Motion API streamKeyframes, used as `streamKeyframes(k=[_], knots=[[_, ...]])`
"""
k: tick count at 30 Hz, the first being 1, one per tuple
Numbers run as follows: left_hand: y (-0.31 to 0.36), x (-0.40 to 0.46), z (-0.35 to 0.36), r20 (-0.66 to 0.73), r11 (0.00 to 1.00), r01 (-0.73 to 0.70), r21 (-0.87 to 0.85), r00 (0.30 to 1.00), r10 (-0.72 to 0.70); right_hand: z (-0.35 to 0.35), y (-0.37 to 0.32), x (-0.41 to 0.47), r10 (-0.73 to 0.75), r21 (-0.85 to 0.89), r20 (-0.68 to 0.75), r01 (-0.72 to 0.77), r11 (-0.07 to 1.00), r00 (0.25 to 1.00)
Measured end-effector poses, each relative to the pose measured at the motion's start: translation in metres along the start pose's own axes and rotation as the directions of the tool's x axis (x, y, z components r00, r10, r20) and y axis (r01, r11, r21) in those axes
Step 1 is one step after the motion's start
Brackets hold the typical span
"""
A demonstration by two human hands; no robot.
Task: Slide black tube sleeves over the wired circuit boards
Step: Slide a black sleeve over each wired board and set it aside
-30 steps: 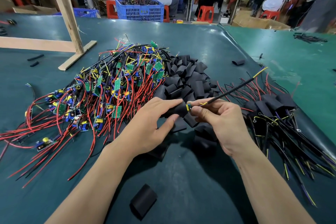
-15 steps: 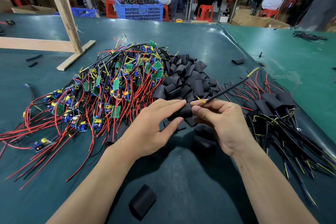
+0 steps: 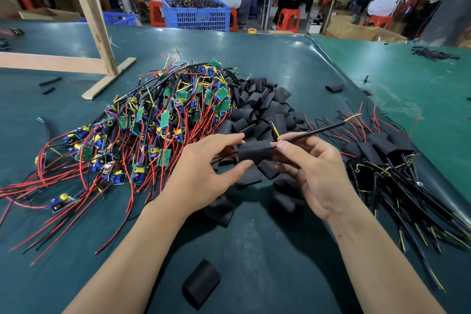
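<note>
Between my hands a black tube sleeve (image 3: 254, 153) is held above the table. My left hand (image 3: 204, 176) pinches its left end between thumb and fingers. My right hand (image 3: 313, 173) grips its right end, where a black cable (image 3: 321, 131) with yellow leads sticks out up and to the right. The board inside is hidden. A heap of green circuit boards with red and black wires (image 3: 153, 122) lies to the left. Loose black sleeves (image 3: 265, 104) are piled behind my hands. Sleeved assemblies (image 3: 382, 150) lie at the right.
One loose sleeve (image 3: 201, 283) lies near the front edge between my forearms, another (image 3: 334, 88) far right. A wooden frame (image 3: 96, 33) stands at the back left. The dark green mat (image 3: 280, 64) meets a lighter green table (image 3: 420, 89) on the right. Blue crates and seated people are beyond.
The sleeve has slid further over the board, which no longer shows. Both hands have risen slightly, and the cable now points lower to the right.
</note>
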State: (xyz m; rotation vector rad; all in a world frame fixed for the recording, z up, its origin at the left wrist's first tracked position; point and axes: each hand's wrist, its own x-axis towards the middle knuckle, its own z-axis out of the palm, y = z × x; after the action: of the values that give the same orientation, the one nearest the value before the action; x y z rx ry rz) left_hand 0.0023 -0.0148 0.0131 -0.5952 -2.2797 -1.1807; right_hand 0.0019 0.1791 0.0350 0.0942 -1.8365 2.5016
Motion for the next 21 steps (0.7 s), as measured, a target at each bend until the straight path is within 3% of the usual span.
streamKeyframes(k=[12, 21], knots=[[-0.0015, 0.0003, 0.0003, -0.07, 0.996, -0.075, 0.049, 0.994, 0.078, 0.0004, 0.0027, 0.0024, 0.073, 0.135, 0.076, -0.082, 0.987, 0.994], [0.0006, 0.001, 0.0004, -0.087, 0.993, -0.106, 0.044, 0.99, 0.11, -0.0029, -0.0003, 0.0035, 0.106, 0.118, 0.098, -0.118, 0.986, 0.989]])
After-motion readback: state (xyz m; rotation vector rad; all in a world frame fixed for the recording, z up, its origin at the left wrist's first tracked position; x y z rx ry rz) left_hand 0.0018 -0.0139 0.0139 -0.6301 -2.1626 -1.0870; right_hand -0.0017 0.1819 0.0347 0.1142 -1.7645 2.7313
